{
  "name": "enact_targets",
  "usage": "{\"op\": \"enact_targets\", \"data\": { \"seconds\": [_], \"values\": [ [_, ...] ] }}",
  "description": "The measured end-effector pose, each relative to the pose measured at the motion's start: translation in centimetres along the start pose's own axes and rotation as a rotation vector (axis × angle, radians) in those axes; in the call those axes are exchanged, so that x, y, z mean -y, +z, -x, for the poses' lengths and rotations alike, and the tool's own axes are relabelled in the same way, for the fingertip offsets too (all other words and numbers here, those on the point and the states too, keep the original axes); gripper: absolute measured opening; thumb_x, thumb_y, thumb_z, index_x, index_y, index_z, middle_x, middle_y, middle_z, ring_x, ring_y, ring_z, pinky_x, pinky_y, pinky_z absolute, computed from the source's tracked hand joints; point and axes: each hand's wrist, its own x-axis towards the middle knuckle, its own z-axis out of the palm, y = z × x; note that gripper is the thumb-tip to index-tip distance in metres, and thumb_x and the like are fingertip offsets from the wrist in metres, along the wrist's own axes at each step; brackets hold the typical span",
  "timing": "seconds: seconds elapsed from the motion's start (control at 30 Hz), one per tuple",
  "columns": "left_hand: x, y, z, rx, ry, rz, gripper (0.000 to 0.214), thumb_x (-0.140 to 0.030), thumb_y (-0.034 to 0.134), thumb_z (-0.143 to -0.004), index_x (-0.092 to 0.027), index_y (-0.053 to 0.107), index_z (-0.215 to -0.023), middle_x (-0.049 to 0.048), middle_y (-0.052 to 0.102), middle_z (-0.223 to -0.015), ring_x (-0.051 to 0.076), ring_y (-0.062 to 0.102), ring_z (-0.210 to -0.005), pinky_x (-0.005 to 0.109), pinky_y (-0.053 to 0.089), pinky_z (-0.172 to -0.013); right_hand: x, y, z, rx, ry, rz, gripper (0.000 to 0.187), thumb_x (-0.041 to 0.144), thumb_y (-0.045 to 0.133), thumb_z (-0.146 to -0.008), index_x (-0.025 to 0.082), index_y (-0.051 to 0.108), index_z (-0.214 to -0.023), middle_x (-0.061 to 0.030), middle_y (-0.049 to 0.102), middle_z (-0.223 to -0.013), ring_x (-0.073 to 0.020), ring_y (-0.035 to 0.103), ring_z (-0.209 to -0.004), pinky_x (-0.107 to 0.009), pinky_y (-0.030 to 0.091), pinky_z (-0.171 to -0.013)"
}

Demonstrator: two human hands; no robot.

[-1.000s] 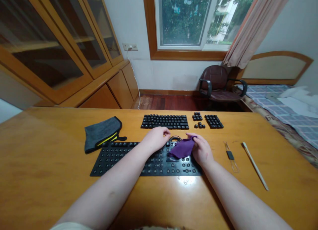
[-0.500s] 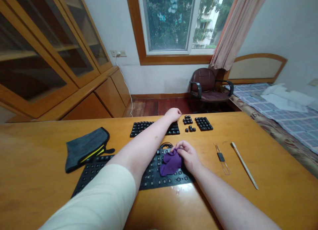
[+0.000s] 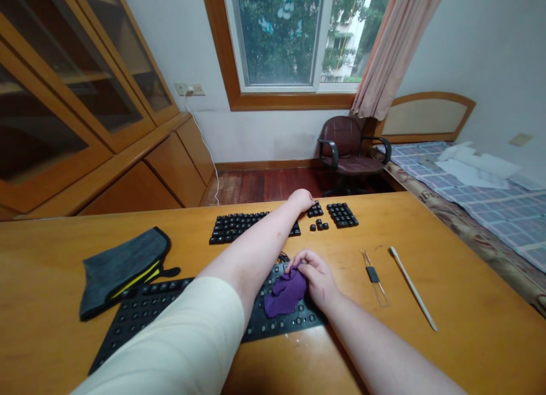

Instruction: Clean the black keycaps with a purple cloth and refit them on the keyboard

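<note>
My left hand (image 3: pixel 302 200) is stretched across to the far edge of the desk, its fingers curled down at the left side of a small block of black keycaps (image 3: pixel 316 210). The back of the hand hides most of the fingers, so whatever is in the pinch is not visible. Closer in, my right hand (image 3: pixel 318 275) pinches a crumpled purple cloth (image 3: pixel 285 294). The cloth lies over a black keyboard base (image 3: pixel 273 329) with its key switches bare. My left arm covers the middle of that base.
A larger block of keycaps (image 3: pixel 232 227) and a number-pad block (image 3: pixel 342 215) lie along the far edge. A grey pouch (image 3: pixel 128 267) overlaps the base's left end. A wire keycap puller (image 3: pixel 372 274) and a thin white stick (image 3: pixel 413 289) rest to the right.
My left hand has shifted right and reached the small block of keycaps. My right hand keeps hold of the purple cloth over the base. The camera view has turned slightly to the right.
</note>
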Motion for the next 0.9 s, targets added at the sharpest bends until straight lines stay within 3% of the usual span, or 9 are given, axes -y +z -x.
{"op": "enact_targets", "data": {
  "seconds": [0.17, 0.37, 0.53, 0.73, 0.83, 0.9],
  "values": [
    [0.1, -0.3, 0.5, -0.069, 0.015, 0.078, 0.014, -0.024, 0.064, -0.067, -0.013, 0.069, -0.074, 0.0097, 0.068, -0.078, 0.019, 0.061, -0.075, 0.028, 0.045, -0.074, -0.2, -0.1, 0.1, 0.004, -0.021, -0.020, 0.006, 0.016, 0.051, -0.072, 0.020, 0.056, -0.070, -0.0011, 0.066, -0.067, -0.0162, 0.060, -0.067, -0.029, 0.044, -0.068],
    [0.9, -2.4, 3.6, -0.237, 0.047, 0.216, 0.022, -0.023, 0.053, -0.075, -0.014, 0.066, -0.091, 0.0076, 0.068, -0.088, 0.017, 0.061, -0.082, 0.027, 0.045, -0.078, -0.2, -0.1, 0.4, 0.018, -0.031, 0.033, 0.004, 0.020, 0.055, -0.072, 0.020, 0.058, -0.071, -0.0007, 0.065, -0.064, -0.0162, 0.060, -0.063, -0.029, 0.045, -0.064],
    [1.8, -3.8, 9.6, -0.307, 0.106, 0.327, 0.023, -0.020, 0.051, -0.075, -0.016, 0.066, -0.093, 0.0045, 0.068, -0.089, 0.014, 0.062, -0.080, 0.025, 0.047, -0.078, 0.2, -0.3, 0.4, -0.050, -0.269, 0.293, 0.010, 0.018, 0.058, -0.070, 0.021, 0.066, -0.065, -0.0031, 0.062, -0.079, -0.0186, 0.057, -0.081, -0.032, 0.041, -0.079],
    [2.4, -2.8, 19.2, -0.356, 0.055, 0.832, 0.025, -0.021, 0.046, -0.079, -0.015, 0.063, -0.097, 0.0077, 0.065, -0.100, 0.014, 0.064, -0.075, 0.029, 0.052, -0.073, -0.1, -0.2, 0.5, -0.225, -0.153, 0.349, 0.014, 0.026, 0.053, -0.076, 0.020, 0.063, -0.082, -0.0012, 0.062, -0.072, -0.0159, 0.056, -0.067, -0.028, 0.044, -0.065],
    [2.2, -2.0, 23.4, -0.394, 0.003, 0.823, 0.023, -0.020, 0.046, -0.080, -0.015, 0.064, -0.094, 0.0078, 0.065, -0.096, 0.015, 0.064, -0.078, 0.030, 0.052, -0.075, 0.5, -0.2, 0.5, -0.247, -0.181, 0.408, 0.019, 0.027, 0.045, -0.080, 0.019, 0.060, -0.087, -0.0022, 0.062, -0.074, -0.0172, 0.058, -0.071, -0.029, 0.044, -0.067],
    [2.2, -1.5, 25.4, -0.462, 0.000, 0.732, 0.020, -0.019, 0.048, -0.079, -0.016, 0.065, -0.090, 0.0069, 0.065, -0.094, 0.017, 0.062, -0.085, 0.033, 0.050, -0.080, 1.5, -0.3, 0.4, -0.245, -0.223, 0.564, 0.020, 0.024, 0.041, -0.080, 0.019, 0.060, -0.084, -0.0034, 0.063, -0.075, -0.0186, 0.058, -0.074, -0.031, 0.043, -0.070]
  ]
}}
